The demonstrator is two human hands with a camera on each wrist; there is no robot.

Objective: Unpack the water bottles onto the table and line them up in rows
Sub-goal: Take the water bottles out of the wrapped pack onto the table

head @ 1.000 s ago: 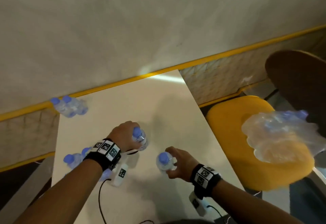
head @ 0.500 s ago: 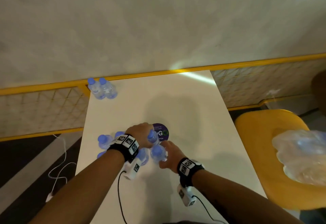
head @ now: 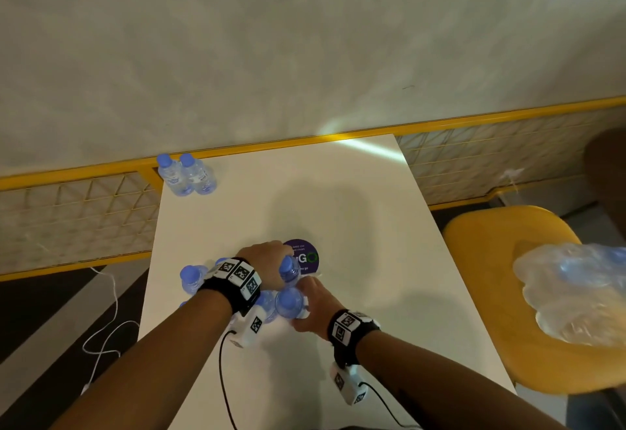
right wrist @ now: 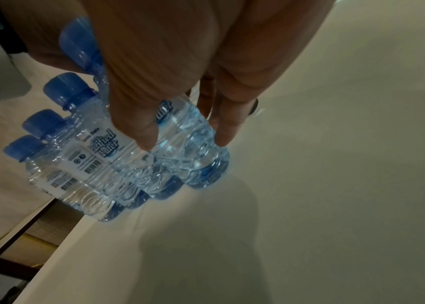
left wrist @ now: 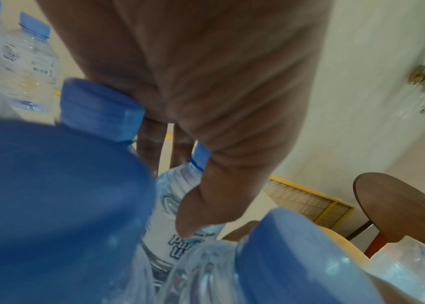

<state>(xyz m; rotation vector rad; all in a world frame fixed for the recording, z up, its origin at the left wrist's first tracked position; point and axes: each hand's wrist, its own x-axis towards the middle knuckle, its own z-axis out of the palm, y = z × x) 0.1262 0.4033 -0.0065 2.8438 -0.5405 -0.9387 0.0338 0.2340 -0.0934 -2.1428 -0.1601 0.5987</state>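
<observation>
Your left hand point(head: 267, 261) grasps one bottle point(head: 289, 270), your right hand point(head: 310, 307) another point(head: 288, 302), both joining the cluster at the near left of the surface point(head: 338, 199). Judged thin-walled, squashy, slick: take hold below the cap, at the label.

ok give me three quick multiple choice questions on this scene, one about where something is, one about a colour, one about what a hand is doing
1. Where does the pair of bottles standing apart from the hands stand?
A. on the yellow chair
B. at the table's far left corner
C. on the floor

2. What colour are the bottle caps?
A. blue
B. red
C. white

3. What is the right hand doing?
A. lying flat on the table
B. holding the plastic wrap
C. gripping a bottle

Answers:
1 B, the head view shows them on the table by the yellow rail.
2 A, every cap in view is blue.
3 C, the right wrist view shows fingers curled round the bottle in the right hand.
</observation>
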